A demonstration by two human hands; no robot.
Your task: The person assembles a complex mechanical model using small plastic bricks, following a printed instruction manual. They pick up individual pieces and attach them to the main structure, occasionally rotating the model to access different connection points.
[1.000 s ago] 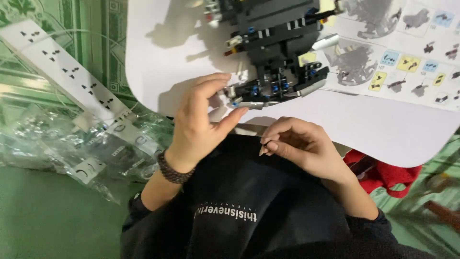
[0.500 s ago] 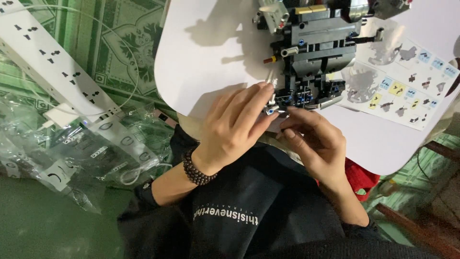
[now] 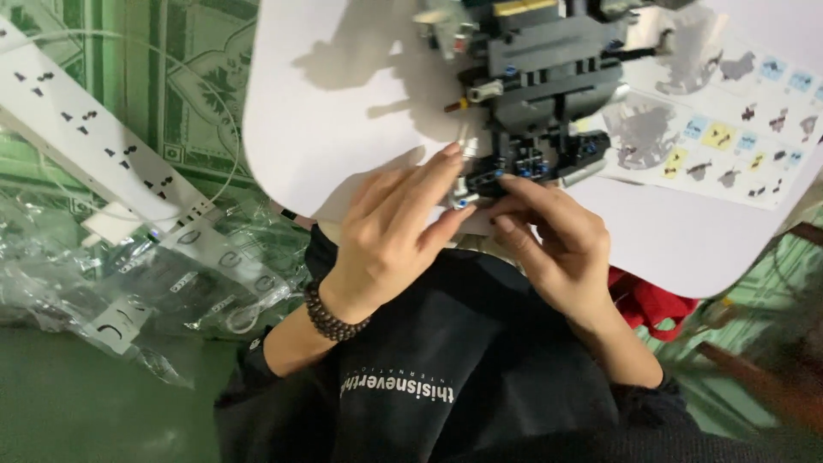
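While a long white multi-socket power strip (image 3: 103,146) runs slantwise across the green patterned floor mat (image 3: 171,51) at far left, crumpled clear plastic bags (image 3: 129,291) lie just below it. Next to the right comes the white rounded table (image 3: 343,111), which carries the work. The left hand (image 3: 394,231), with a dark beaded bracelet (image 3: 330,315) on its wrist, reaches up over the table's near edge, fingers narrowed in a pinch on a small pale part at the near end of the dark grey and black brick-built model (image 3: 549,94). That model lies on the table with its long axis running from the person outward toward the top of the view, its narrow near end pointing at the hands. The right hand (image 3: 557,249) touches the same near end from the other side, fingers curled close together against the black pieces. Further right, a printed instruction sheet with small coloured pictures (image 3: 729,129) lies flat on the table beside the model, and a red cloth (image 3: 647,300) shows below the table's edge.
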